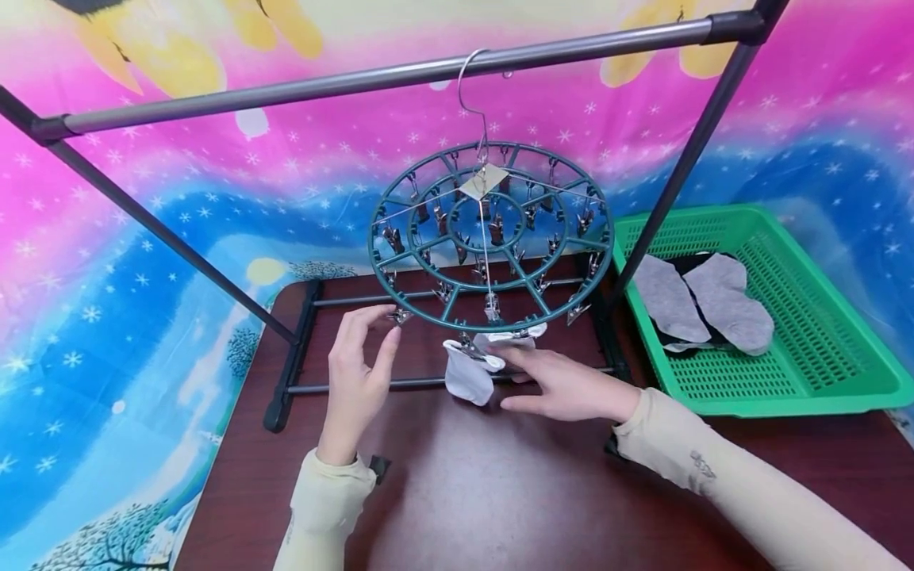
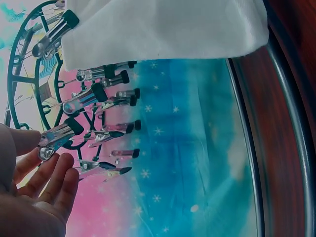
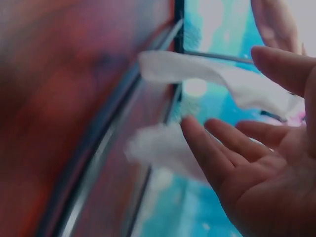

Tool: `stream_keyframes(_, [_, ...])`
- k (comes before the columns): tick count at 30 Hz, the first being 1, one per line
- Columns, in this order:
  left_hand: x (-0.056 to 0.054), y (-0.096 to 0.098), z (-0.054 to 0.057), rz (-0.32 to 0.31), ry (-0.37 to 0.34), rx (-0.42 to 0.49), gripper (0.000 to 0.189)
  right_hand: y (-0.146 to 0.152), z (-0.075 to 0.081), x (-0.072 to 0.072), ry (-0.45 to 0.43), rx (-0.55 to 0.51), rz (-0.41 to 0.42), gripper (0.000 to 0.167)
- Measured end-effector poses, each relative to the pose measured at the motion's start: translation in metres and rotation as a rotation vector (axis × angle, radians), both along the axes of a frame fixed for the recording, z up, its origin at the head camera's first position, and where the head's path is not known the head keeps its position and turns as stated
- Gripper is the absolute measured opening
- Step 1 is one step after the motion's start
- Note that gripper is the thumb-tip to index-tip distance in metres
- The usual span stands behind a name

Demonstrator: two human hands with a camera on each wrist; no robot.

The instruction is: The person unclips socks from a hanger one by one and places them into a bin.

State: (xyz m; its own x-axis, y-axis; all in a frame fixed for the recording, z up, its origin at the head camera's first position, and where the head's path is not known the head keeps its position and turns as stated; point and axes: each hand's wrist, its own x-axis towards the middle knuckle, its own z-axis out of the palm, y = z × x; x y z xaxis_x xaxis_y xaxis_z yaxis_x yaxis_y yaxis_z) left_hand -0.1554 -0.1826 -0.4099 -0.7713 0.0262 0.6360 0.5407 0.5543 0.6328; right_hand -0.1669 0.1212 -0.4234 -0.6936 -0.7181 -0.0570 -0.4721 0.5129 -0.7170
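A round green clip hanger (image 1: 457, 325) hangs by its hook from the rack's bar. Two light grey-and-white socks, a front sock (image 1: 468, 382) and one behind it, hang from clips at its near edge. My left hand (image 1: 357, 377) is at the hanger's left front rim, its thumb and index finger pinching a metal clip (image 2: 61, 132) with dark tips. A white sock (image 2: 163, 32) hangs above that hand in the left wrist view. Beside the socks is my right hand (image 1: 564, 385), fingers extended and thumb apart; in the right wrist view a white sock (image 3: 192, 69) hangs beyond it.
A green plastic basket (image 1: 821, 400) with grey socks (image 1: 728, 305) and dark cloth stands at the right. The grey metal rack (image 1: 286, 97) stands on the dark red-brown table (image 1: 457, 492). Behind it is a colourful printed backdrop (image 1: 143, 262).
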Motion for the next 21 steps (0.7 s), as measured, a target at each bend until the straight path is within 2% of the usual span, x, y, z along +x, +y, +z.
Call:
stream_keyframes(4, [-0.001, -0.002, -0.002, 0.008, 0.003, 0.011, 0.032, -0.022, -0.010, -0.004, 0.015, -0.037, -0.052, 0.078])
stream_keyframes(7, [0.000, -0.001, -0.003, 0.011, 0.000, 0.013, 0.034, -0.039, -0.018, -0.004, 0.025, -0.092, -0.078, 0.068])
stream_keyframes(9, [0.000, 0.002, -0.005, 0.018, -0.003, 0.008, 0.036, -0.049, -0.024, -0.006, 0.017, -0.142, -0.072, 0.054])
stream_keyframes(12, [0.002, 0.007, -0.007, 0.030, 0.010, -0.009, 0.041, -0.055, -0.030, -0.006, -0.049, -0.184, -0.089, 0.042])
stream_keyframes(14, [0.004, 0.011, -0.008, 0.043, 0.052, -0.022, 0.042, -0.056, -0.033, -0.005, -0.099, -0.205, -0.108, 0.034])
stream_keyframes(17, [0.007, 0.018, -0.009, 0.029, 0.161, -0.036, 0.038, -0.053, -0.035, -0.003, -0.146, -0.218, -0.139, 0.035])
stream_keyframes(19, [0.009, 0.022, -0.008, -0.014, 0.220, -0.049, 0.034, -0.051, -0.035, -0.001, -0.151, -0.223, -0.140, 0.035])
stream_keyframes(21, [0.009, 0.026, -0.008, -0.075, 0.221, -0.071, 0.033, -0.048, -0.035, 0.000, -0.138, -0.227, -0.130, 0.037])
